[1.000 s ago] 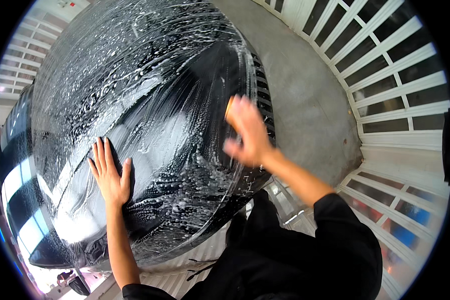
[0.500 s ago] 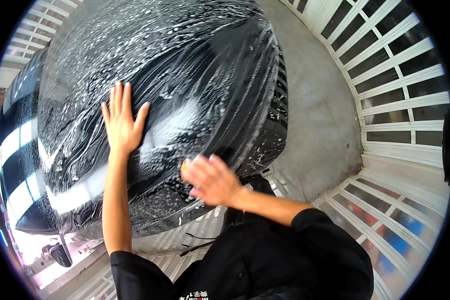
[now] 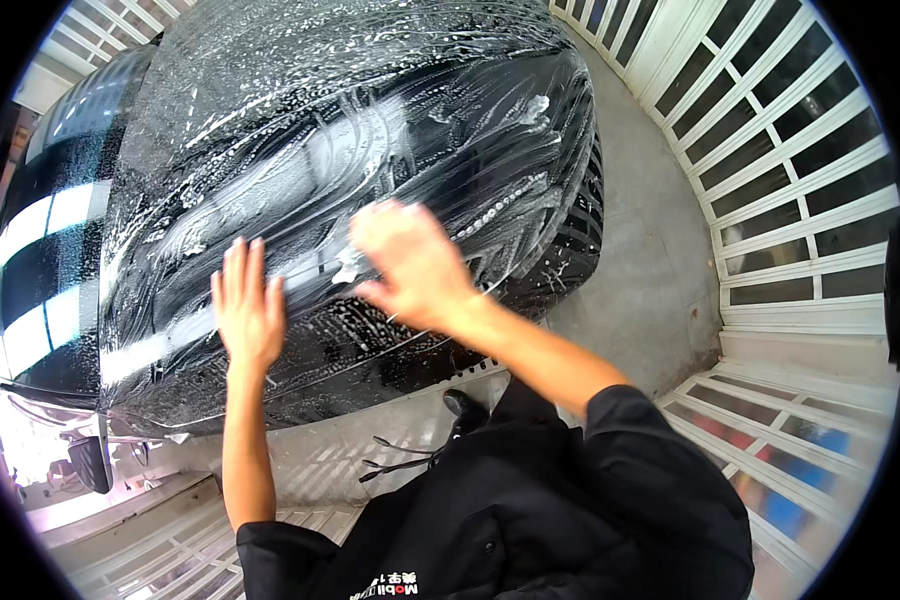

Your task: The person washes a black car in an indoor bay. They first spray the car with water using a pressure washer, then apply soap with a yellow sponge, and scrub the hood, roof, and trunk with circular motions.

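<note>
A black car's hood [image 3: 270,195], streaked with white suds, fills the space in front of me. Flat on it, toward the left, my left hand [image 3: 250,320] rests with its fingers stretched out and nothing in them. My right hand [image 3: 410,265], smeared by motion, is palm down on the soapy hood to the right of it. Its fingers curve over something hidden beneath. White foam [image 3: 348,267] lies beside the right thumb.
At the left are the car's windshield [image 3: 55,230] and a side mirror [image 3: 90,463]. White slatted walls [image 3: 785,150] curve round the right side, beyond a grey floor [image 3: 650,220]. My shoe [image 3: 462,408] shows below the car's near edge.
My right hand has swept forward over the hood, leaving fresh foam streaks. The orange edge seen under its fingers earlier is now hidden. My left hand sits lower in view, and the view has shifted.
</note>
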`<control>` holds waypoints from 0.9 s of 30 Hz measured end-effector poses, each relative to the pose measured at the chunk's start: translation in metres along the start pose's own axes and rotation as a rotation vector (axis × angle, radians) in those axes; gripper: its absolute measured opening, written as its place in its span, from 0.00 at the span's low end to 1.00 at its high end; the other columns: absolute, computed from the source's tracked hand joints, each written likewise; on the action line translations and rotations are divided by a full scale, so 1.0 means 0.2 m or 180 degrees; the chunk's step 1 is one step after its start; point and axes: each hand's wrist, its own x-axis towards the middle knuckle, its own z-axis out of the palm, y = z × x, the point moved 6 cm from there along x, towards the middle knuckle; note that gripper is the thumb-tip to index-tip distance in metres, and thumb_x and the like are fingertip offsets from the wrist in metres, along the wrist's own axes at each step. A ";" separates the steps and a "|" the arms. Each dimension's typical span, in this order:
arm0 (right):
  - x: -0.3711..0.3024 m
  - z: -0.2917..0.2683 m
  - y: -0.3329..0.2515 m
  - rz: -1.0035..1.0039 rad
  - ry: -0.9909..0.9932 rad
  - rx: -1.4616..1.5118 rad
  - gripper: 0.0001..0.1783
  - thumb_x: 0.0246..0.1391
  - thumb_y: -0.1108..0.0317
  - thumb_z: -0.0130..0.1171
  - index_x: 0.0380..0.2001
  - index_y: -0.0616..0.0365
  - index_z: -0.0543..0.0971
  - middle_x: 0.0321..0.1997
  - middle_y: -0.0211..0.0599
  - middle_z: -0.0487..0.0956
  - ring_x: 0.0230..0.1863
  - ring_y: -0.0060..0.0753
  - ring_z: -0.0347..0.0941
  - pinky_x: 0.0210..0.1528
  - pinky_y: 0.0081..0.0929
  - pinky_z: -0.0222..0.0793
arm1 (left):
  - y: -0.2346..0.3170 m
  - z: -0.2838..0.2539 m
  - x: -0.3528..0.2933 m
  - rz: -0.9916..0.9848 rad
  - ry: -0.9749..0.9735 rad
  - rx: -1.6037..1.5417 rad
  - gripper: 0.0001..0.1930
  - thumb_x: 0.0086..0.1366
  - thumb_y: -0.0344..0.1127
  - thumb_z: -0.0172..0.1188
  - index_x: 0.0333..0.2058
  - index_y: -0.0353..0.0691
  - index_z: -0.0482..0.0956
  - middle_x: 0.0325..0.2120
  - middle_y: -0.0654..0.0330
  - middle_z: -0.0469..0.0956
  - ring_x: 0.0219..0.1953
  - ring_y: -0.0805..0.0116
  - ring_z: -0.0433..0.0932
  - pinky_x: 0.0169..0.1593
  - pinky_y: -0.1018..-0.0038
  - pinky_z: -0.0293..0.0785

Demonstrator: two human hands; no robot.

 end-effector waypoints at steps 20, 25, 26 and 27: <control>-0.10 -0.17 0.78 0.1698 0.1403 -0.2165 0.38 0.65 0.43 0.54 0.65 0.64 0.70 0.70 0.53 0.69 0.68 0.52 0.66 0.70 0.55 0.59 | -0.60 0.03 -0.22 -0.0901 0.0410 0.0121 0.29 0.81 0.51 0.45 0.75 0.50 0.65 0.78 0.54 0.59 0.79 0.54 0.55 0.80 0.53 0.44; 0.53 0.21 -0.26 0.0340 -0.0162 -0.0680 0.40 0.65 0.41 0.54 0.68 0.61 0.70 0.72 0.49 0.69 0.71 0.49 0.63 0.74 0.51 0.54 | -0.63 0.03 -0.22 -0.0851 0.0374 0.0183 0.29 0.81 0.51 0.47 0.75 0.50 0.65 0.77 0.56 0.60 0.79 0.55 0.56 0.80 0.54 0.46; 0.57 0.31 -0.38 -0.0232 -0.0021 -0.0767 0.40 0.64 0.40 0.54 0.68 0.60 0.70 0.71 0.48 0.69 0.71 0.49 0.63 0.75 0.51 0.53 | -0.64 0.02 -0.24 -0.0856 0.0353 0.0186 0.29 0.80 0.50 0.47 0.75 0.50 0.65 0.77 0.56 0.60 0.79 0.55 0.56 0.80 0.54 0.46; 0.58 0.31 -0.33 -0.0246 0.0049 -0.0495 0.39 0.64 0.41 0.56 0.67 0.59 0.71 0.72 0.49 0.69 0.73 0.50 0.61 0.76 0.51 0.52 | -0.65 0.02 -0.25 -0.0860 0.0349 0.0167 0.29 0.80 0.50 0.47 0.75 0.50 0.65 0.77 0.56 0.60 0.79 0.55 0.56 0.80 0.55 0.46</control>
